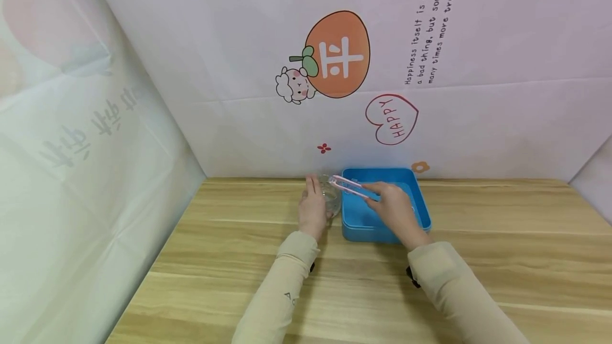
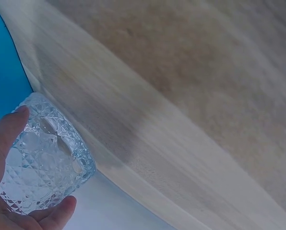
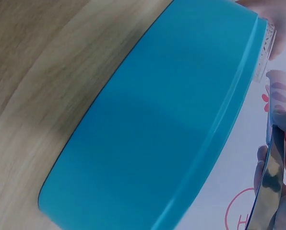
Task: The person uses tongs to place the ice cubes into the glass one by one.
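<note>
My left hand (image 1: 312, 212) holds a clear cut-glass cup (image 2: 47, 158), thumb on one side and fingers on the other. The cup stands beside the left wall of a blue rectangular box (image 1: 368, 233). My right hand (image 1: 396, 210) pinches a pair of tongs (image 3: 268, 191) with metal arms and pale pinkish tips. Reaching leftward across the box, the tongs have their tips over the cup's mouth in the head view. Whether the tips hold anything, I cannot tell.
Small clear pieces (image 1: 353, 181) show inside the box near its back left corner. Box and cup stand toward the back of the wood-grain table (image 1: 268, 200). Right behind rises a printed white backdrop (image 1: 248, 137), with another white sheet (image 1: 62, 185) at the left.
</note>
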Demonstrator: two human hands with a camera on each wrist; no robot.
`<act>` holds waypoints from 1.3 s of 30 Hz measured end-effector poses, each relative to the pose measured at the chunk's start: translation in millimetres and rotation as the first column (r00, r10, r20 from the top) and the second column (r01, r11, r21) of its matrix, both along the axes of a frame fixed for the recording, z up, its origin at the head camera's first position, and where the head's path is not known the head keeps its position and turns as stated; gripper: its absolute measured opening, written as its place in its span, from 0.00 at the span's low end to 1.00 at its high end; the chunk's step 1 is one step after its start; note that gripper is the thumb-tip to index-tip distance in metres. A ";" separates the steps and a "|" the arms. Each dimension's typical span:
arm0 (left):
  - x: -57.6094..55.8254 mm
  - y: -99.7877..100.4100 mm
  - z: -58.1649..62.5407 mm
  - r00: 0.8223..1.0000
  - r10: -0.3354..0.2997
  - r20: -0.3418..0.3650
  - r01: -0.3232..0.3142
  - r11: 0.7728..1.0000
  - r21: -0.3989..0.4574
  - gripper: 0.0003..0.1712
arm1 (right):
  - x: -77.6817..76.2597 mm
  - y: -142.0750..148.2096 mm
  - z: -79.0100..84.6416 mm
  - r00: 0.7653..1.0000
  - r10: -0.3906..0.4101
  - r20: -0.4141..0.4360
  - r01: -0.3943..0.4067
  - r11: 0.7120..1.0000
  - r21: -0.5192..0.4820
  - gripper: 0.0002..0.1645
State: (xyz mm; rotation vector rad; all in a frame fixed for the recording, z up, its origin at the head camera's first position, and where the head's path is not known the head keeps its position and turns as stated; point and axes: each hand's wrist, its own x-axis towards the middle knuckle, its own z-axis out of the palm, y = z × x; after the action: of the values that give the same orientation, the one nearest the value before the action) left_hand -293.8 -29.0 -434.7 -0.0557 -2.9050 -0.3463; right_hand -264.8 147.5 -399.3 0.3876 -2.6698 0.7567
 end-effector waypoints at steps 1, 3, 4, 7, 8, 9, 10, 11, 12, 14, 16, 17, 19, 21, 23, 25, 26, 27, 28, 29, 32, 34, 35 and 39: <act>0.0 -0.2 -0.2 1.000 0.000 -0.002 0.000 1.000 0.005 0.61 | 0.1 -0.8 -0.3 1.000 0.003 0.001 -0.003 1.000 0.006 0.21; -0.2 -0.2 -0.6 1.000 -0.003 -0.011 0.003 1.000 0.012 0.60 | 0.2 -2.2 -0.8 1.000 0.008 0.002 -0.008 1.000 0.016 0.21; -0.4 -0.2 -0.8 1.000 -0.004 -0.012 0.004 1.000 0.014 0.60 | 0.3 -2.7 -1.0 1.000 0.010 0.002 -0.010 1.000 0.019 0.21; -0.6 -0.3 -1.3 1.000 -0.006 -0.014 0.006 1.000 0.016 0.60 | 0.6 -3.6 -1.4 1.000 0.013 0.008 -0.013 1.000 0.024 0.21; -0.7 -0.3 -1.3 1.000 -0.006 -0.011 0.006 1.000 0.014 0.60 | 0.7 -3.8 -1.4 1.000 0.014 0.011 -0.014 1.000 0.024 0.21; -0.7 -0.4 -1.2 1.000 -0.006 -0.006 0.006 1.000 0.011 0.60 | 0.8 -4.0 -1.4 1.000 0.016 0.014 -0.016 1.000 0.025 0.21; -0.8 -0.4 -1.1 1.000 -0.006 -0.001 0.006 1.000 0.010 0.60 | 1.0 -3.9 -1.7 1.000 0.018 0.016 -0.018 1.000 0.024 0.21; -0.7 -0.3 -0.8 1.000 -0.006 0.001 0.006 1.000 0.011 0.60 | 1.1 -3.8 -1.9 1.000 0.020 0.017 -0.020 1.000 0.024 0.21; -0.9 -0.2 -0.6 1.000 -0.007 0.006 0.007 1.000 0.012 0.60 | 1.2 -3.7 -2.0 1.000 0.022 0.017 -0.022 0.999 0.023 0.21; -1.1 0.0 -0.2 1.000 -0.010 0.011 0.010 1.000 0.014 0.60 | 1.3 -3.7 -2.3 1.000 0.024 0.013 -0.025 0.999 0.023 0.21; -1.1 0.2 -0.1 1.000 -0.013 0.008 0.013 1.000 0.021 0.60 | 1.2 -3.6 -2.5 1.000 0.026 0.010 -0.027 0.999 0.022 0.21; -1.0 0.2 0.0 1.000 -0.015 0.006 0.014 1.000 0.022 0.60 | 1.2 -3.6 -2.4 1.000 0.027 0.008 -0.027 0.999 0.022 0.21; -1.0 0.2 -0.2 1.000 -0.017 0.000 0.017 0.999 0.028 0.59 | 1.2 -3.5 -2.3 1.000 0.025 0.011 -0.025 0.999 0.021 0.21; -1.1 0.1 -0.8 1.000 -0.019 -0.008 0.019 0.999 0.032 0.59 | 1.2 -3.5 -2.1 1.000 0.023 0.019 -0.023 1.000 0.020 0.21; -1.0 0.0 -1.1 1.000 -0.020 -0.010 0.020 0.999 0.038 0.59 | 1.2 -3.5 -2.0 0.999 0.019 0.027 -0.019 1.000 0.017 0.21; -1.0 0.2 -1.3 1.000 -0.021 -0.012 0.022 0.999 0.039 0.59 | 1.3 -3.3 -1.8 0.999 0.013 0.036 -0.014 1.000 0.016 0.21; -0.8 0.4 -1.2 1.000 -0.022 -0.009 0.022 0.999 0.039 0.59 | 1.4 -3.2 -1.6 0.999 0.012 0.039 -0.013 1.000 0.016 0.22; -0.8 0.5 -1.0 1.000 -0.022 -0.003 0.022 0.999 0.040 0.59 | 1.6 -3.1 -1.5 0.999 0.011 0.043 -0.011 1.000 0.014 0.22; -0.7 0.6 -0.5 1.000 -0.021 0.007 0.021 0.999 0.041 0.60 | 1.7 -3.0 -1.4 0.999 0.010 0.046 -0.010 1.000 0.013 0.22; -0.7 0.7 0.1 1.000 -0.021 0.017 0.021 0.999 0.041 0.60 | 1.9 -2.9 -1.3 0.999 0.009 0.048 -0.010 1.000 0.012 0.22; -0.5 0.6 1.2 0.999 -0.021 0.034 0.020 0.999 0.041 0.60 | 2.3 -2.9 -0.5 0.999 0.011 0.053 -0.012 1.000 0.005 0.22; -0.7 0.3 1.6 0.999 -0.019 0.045 0.017 0.999 0.037 0.60 | 2.6 -3.2 0.5 0.998 0.012 0.058 -0.012 1.000 0.003 0.22; -1.1 0.1 1.2 0.999 -0.019 0.045 0.018 0.999 0.031 0.60 | 2.6 -3.4 1.0 0.998 0.012 0.061 -0.012 1.000 0.002 0.22; -2.7 -1.2 -0.2 0.998 -0.019 0.054 0.018 1.000 0.017 0.61 | 2.9 -3.7 2.1 0.997 0.010 0.077 -0.011 1.000 0.004 0.22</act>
State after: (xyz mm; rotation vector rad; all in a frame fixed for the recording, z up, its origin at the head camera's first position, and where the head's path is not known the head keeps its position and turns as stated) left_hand -296.5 -30.2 -434.9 -0.0722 -2.9566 -0.3811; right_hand -262.0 143.8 -397.2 0.3813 -2.7440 0.7842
